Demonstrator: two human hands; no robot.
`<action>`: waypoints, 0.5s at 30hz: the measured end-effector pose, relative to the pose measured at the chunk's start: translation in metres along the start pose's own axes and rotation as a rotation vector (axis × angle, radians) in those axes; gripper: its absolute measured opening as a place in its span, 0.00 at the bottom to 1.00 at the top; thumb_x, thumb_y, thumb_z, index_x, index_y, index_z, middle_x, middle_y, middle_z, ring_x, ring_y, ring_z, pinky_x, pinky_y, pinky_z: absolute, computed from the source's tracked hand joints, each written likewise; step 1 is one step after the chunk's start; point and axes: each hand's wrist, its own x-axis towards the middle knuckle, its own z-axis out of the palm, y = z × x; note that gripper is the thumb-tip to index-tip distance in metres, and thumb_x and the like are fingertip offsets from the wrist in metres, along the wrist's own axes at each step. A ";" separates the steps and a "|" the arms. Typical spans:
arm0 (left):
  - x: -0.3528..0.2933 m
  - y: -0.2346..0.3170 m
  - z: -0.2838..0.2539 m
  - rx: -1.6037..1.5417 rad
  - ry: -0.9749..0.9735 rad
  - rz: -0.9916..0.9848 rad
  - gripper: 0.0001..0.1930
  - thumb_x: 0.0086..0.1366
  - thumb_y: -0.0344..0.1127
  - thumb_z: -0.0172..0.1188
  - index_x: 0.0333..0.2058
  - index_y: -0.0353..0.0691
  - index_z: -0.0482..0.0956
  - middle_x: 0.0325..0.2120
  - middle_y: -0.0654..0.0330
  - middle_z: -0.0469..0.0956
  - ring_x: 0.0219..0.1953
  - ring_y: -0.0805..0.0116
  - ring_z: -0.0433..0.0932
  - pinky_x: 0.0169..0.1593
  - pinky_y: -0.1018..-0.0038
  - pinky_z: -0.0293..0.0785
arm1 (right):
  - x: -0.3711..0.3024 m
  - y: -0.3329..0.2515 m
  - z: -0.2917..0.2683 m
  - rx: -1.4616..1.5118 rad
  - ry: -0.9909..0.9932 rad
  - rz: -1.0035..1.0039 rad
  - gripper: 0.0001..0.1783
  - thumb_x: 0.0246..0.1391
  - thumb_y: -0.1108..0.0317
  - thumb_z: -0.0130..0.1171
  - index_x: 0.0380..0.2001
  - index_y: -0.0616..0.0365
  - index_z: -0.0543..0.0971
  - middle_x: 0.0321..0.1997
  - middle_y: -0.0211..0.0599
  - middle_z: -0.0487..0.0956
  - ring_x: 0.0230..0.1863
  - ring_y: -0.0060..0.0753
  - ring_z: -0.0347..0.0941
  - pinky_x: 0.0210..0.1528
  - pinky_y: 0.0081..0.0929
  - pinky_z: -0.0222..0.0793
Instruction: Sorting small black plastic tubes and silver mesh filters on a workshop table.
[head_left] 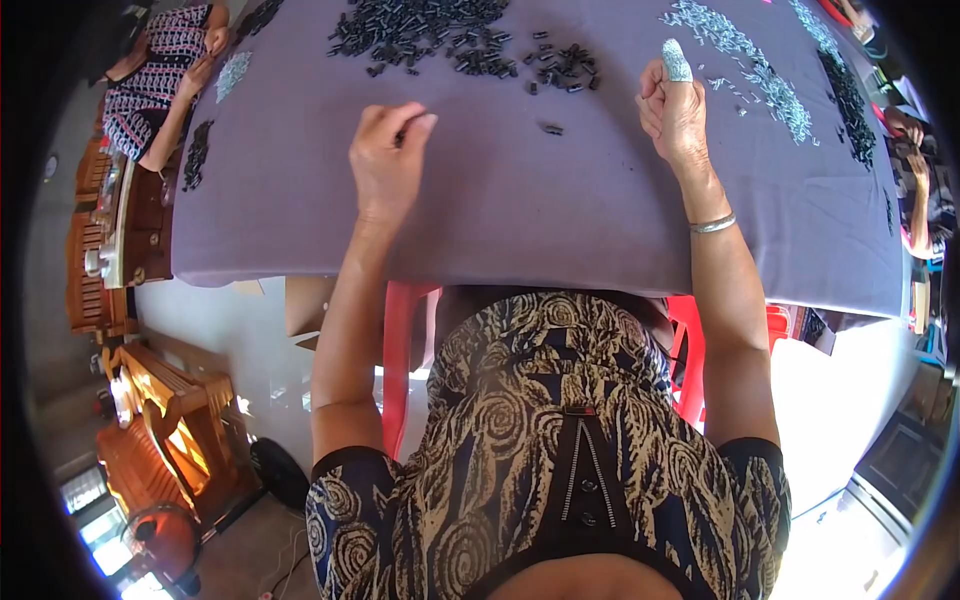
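Note:
My left hand (388,165) is raised over the purple-grey tablecloth (520,225), its fingers curled toward the thumb. A dark spot shows between them, too small to name. To the right, my right hand (678,120) is closed, with its fingers folded in and the thumb pointing up. A pale green covering (676,60) wraps that thumb. What the right fingers hold, if anything, is hidden. One short black tube-like piece (552,129) lies alone between the hands. Beyond it are a small cluster of black pieces (565,70) and a larger black pile (420,35).
Small silvery pieces (750,70) are spread at the far right, beside more black pieces (850,110). A person in a patterned top (150,90) sits at the left edge; another person's arm (920,195) shows at the right. A red chair (398,370) is beneath me.

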 end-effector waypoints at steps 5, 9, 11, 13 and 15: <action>-0.002 0.032 0.047 -0.096 -0.225 0.134 0.09 0.53 0.26 0.62 0.35 0.38 0.79 0.29 0.60 0.74 0.31 0.68 0.75 0.35 0.76 0.70 | 0.000 -0.005 -0.001 0.113 -0.019 0.078 0.32 0.57 0.41 0.45 0.12 0.56 0.62 0.08 0.20 0.51 0.08 0.13 0.43 0.09 0.16 0.37; -0.006 0.049 0.073 -0.089 -0.339 0.058 0.11 0.52 0.28 0.62 0.37 0.40 0.78 0.31 0.60 0.74 0.33 0.65 0.75 0.36 0.74 0.71 | 0.000 -0.004 -0.003 0.079 -0.029 0.089 0.30 0.58 0.42 0.45 0.14 0.55 0.62 0.08 0.19 0.49 0.08 0.11 0.43 0.09 0.14 0.36; -0.006 0.048 0.082 0.049 -0.267 0.250 0.09 0.52 0.29 0.62 0.35 0.40 0.79 0.30 0.61 0.74 0.33 0.62 0.74 0.36 0.72 0.71 | 0.000 -0.005 0.000 0.073 -0.027 0.077 0.28 0.58 0.45 0.47 0.14 0.55 0.63 0.09 0.18 0.49 0.09 0.11 0.43 0.10 0.14 0.35; -0.004 0.045 0.086 0.043 -0.299 0.256 0.09 0.52 0.29 0.62 0.33 0.40 0.79 0.29 0.61 0.73 0.32 0.62 0.74 0.36 0.71 0.71 | 0.000 -0.005 0.001 0.081 -0.011 0.082 0.25 0.57 0.49 0.50 0.15 0.55 0.64 0.10 0.17 0.51 0.10 0.09 0.44 0.11 0.14 0.35; -0.003 0.045 0.088 0.039 -0.328 0.264 0.08 0.51 0.30 0.63 0.32 0.40 0.79 0.29 0.61 0.73 0.32 0.61 0.74 0.36 0.70 0.70 | 0.003 0.000 0.000 -0.124 0.036 0.068 0.22 0.55 0.52 0.54 0.15 0.56 0.68 0.08 0.21 0.56 0.10 0.12 0.47 0.12 0.18 0.42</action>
